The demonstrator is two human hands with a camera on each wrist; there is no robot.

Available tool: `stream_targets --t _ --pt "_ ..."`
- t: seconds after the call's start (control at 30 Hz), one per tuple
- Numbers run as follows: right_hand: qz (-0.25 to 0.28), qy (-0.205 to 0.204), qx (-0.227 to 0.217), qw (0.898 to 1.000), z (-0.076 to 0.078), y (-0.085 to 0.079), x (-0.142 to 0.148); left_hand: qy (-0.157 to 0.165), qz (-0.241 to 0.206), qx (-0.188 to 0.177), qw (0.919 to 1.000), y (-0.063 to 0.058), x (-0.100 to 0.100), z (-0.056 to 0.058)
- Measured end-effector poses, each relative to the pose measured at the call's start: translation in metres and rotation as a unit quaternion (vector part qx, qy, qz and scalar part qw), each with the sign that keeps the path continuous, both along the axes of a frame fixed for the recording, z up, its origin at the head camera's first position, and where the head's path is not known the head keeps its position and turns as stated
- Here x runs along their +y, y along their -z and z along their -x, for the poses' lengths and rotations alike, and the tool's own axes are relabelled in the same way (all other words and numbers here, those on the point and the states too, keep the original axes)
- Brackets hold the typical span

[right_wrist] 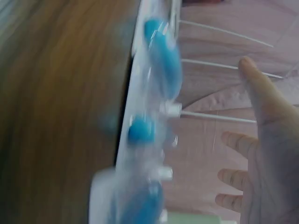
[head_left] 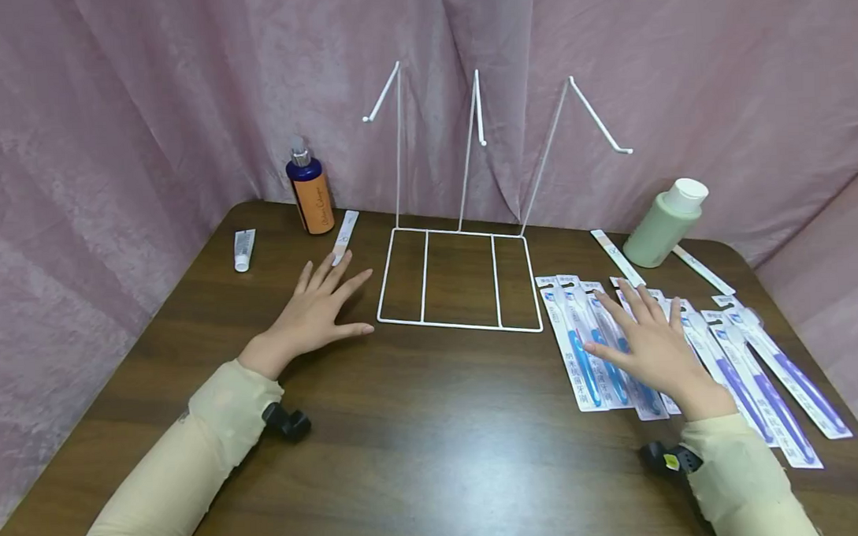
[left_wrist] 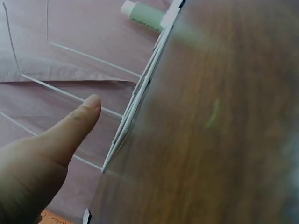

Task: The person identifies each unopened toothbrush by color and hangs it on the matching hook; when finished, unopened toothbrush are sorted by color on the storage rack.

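Toothbrushes in white blister cards with blue and purple handles (head_left: 588, 349) lie fanned in a row on the right side of the dark wood-grain bench (head_left: 436, 457), overlapping edge on edge with their hang-holes pointing to the far side, so each card can be slid off the pile singly. Your right hand (head_left: 655, 347) rests flat across the middle cards, palm down, fingers (head_left: 611, 309) straight and spread, pinching nothing; the right wrist view shows the same straight fingers beside a blurred blue card.

Just left of the cards stands the white wire display rack (head_left: 460, 287): a flat rectangular base with two cross bars, and three thin uprights ending in angled hooks (head_left: 601, 124) that face you, high enough for cards to hang free.

Your left hand (head_left: 317, 311) lies flat on the bench just left of the rack base, fingers straight and spread, thumb out, touching only the wood. Both forearms in cream sleeves reach in from the near edge.

Farther off stand a blue-and-orange pump bottle (head_left: 309, 189) at the far left, a small white tube (head_left: 243, 249), and a pale green bottle with a white cap (head_left: 663, 224) at the far right.
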State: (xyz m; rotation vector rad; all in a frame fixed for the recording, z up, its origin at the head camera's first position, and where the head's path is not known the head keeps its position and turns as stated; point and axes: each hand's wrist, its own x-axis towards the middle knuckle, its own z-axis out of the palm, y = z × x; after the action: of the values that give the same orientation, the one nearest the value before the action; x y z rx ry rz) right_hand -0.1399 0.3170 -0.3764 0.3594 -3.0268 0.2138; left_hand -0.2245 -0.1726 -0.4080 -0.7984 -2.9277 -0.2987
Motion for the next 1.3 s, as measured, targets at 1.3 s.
stream_targets --t 1.3 --pt "0.21 0.155 0.023 0.965 -0.034 -0.012 0.147 0.047 -0.132 -0.099 0.9852 0.022 0.015 0.032"
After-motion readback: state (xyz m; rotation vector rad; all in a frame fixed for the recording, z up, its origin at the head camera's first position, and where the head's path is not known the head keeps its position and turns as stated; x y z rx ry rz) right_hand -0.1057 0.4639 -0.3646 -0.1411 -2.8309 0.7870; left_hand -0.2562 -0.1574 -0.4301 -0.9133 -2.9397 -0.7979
